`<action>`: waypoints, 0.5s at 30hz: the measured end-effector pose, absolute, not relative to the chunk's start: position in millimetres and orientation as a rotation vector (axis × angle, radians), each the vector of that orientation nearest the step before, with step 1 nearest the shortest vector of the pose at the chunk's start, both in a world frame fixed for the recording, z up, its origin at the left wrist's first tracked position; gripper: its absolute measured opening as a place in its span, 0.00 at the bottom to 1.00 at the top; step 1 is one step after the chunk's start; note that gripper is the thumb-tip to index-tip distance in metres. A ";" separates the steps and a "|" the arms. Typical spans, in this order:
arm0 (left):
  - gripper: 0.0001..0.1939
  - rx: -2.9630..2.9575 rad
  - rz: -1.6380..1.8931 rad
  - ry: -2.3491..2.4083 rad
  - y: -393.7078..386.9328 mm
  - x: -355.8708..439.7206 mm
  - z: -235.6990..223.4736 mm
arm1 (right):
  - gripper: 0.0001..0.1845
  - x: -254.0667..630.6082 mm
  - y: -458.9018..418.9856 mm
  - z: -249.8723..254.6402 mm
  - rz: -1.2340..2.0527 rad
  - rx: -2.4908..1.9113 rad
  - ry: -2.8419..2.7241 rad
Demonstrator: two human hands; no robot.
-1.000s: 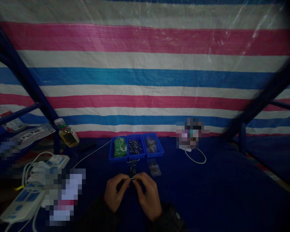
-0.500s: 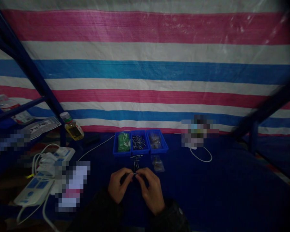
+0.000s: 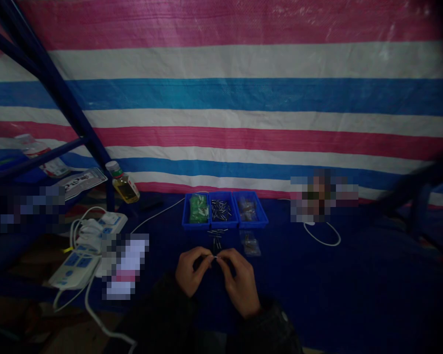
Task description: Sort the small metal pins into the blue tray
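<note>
My left hand (image 3: 192,271) and my right hand (image 3: 242,281) meet at the fingertips over the blue tabletop. Between them they pinch a small shiny metal pin (image 3: 215,257), mostly covered by the fingers. Just beyond the fingertips lie several loose dark metal pins (image 3: 216,242). Behind those stand three joined blue bins (image 3: 224,225). The left one holds a green packet (image 3: 198,208), the middle one a heap of metal pins (image 3: 221,210), and the right one clear plastic bags (image 3: 247,210). A small clear bag (image 3: 251,245) with brownish contents lies beyond my right hand.
On the left are a white power strip (image 3: 72,269) with plugs and cables, a blurred-out bright rectangle (image 3: 128,268), and a bottle of yellow liquid (image 3: 124,184). A white cable loop (image 3: 328,242) lies at right. Blue metal posts (image 3: 64,105) and a striped tarp (image 3: 243,93) close the back.
The whole view has shifted, so the scene sits further right and slightly higher. Both hands keep their pinch on the small pin, with little visible change in the fingers.
</note>
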State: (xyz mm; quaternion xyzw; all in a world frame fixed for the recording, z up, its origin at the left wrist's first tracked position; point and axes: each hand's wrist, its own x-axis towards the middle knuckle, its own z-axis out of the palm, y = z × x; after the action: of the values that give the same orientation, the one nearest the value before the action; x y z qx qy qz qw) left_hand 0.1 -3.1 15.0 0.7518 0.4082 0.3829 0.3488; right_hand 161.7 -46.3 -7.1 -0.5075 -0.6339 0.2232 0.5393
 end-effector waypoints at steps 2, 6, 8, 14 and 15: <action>0.12 1.956 0.988 1.047 -3.1 0.4 14.0 | 0.11 162.6 -46.8 -6.5 0.543 -1.234 -1.518; 0.12 1.964 0.993 1.053 -2.7 0.7 12.7 | 0.11 164.0 -47.7 -8.0 0.537 -1.285 -1.511; 0.12 1.960 0.985 1.058 -2.2 0.5 12.6 | 0.07 163.6 -47.8 -8.7 0.529 -1.256 -1.490; 0.13 1.959 0.959 1.055 -1.9 -0.9 11.3 | 0.09 162.5 -47.1 -6.6 0.512 -1.260 -1.498; 0.13 1.962 0.956 1.059 -1.9 -1.0 11.2 | 0.10 162.8 -47.0 -6.4 0.508 -1.277 -1.497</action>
State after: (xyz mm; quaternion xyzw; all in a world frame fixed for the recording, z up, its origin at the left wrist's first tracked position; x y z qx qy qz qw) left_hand -1.0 -1.9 11.2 0.7576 0.4088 0.3692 0.3502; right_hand 162.8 -47.0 -6.4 -0.5341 -0.6262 0.2124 0.5268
